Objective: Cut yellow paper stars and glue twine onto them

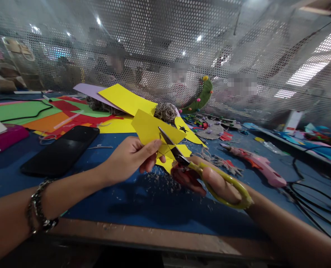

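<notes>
My left hand [141,154] pinches a piece of yellow paper [148,124] between thumb and fingers, above the blue table. Thin dark lines are drawn on the paper near my thumb. My right hand [210,178] grips yellow-handled scissors [182,155], fingers through the loops. Their blades lie across the paper, just right of my left thumb, pointing up and left. Part of the paper is hidden behind the blades and my fingers. Small light scraps are scattered on the table under my hands.
A black phone [62,150] lies left. Behind are yellow sheets [129,98], coloured paper [20,111] and a grey yarn ball [166,111]. At right lie a pink glue gun [260,167] and looped black cable [311,193]. A perforated metal screen [154,33] stands behind the table.
</notes>
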Available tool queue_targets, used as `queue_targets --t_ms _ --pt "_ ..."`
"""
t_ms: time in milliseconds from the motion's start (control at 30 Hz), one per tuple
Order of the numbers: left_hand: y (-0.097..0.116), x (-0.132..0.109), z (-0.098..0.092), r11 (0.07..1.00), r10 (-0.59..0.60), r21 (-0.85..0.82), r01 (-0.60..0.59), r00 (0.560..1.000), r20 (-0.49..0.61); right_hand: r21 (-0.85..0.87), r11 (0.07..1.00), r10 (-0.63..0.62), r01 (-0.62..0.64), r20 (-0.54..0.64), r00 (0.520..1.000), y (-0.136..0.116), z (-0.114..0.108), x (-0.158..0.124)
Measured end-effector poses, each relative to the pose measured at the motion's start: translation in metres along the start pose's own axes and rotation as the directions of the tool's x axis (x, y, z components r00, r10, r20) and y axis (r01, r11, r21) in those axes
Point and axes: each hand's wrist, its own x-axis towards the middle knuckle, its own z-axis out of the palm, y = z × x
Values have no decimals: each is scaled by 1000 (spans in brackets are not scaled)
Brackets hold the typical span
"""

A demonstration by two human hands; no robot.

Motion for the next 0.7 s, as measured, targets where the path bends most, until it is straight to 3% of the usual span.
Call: queue_targets --t_ms 267,433,700 --pt "0 2 0 999 2 -45 -2 1000 11 11 999 49 -49 -45 998 3 2 -2" --pt "-1 1 -1 999 4 -53 -3 1000 7 -73 996 44 -47 -53 998 -4 4 2" --pt "0 1 0 1000 7 -26 -7 1000 2 -186 981 27 -56 -157 987 -6 6 1"
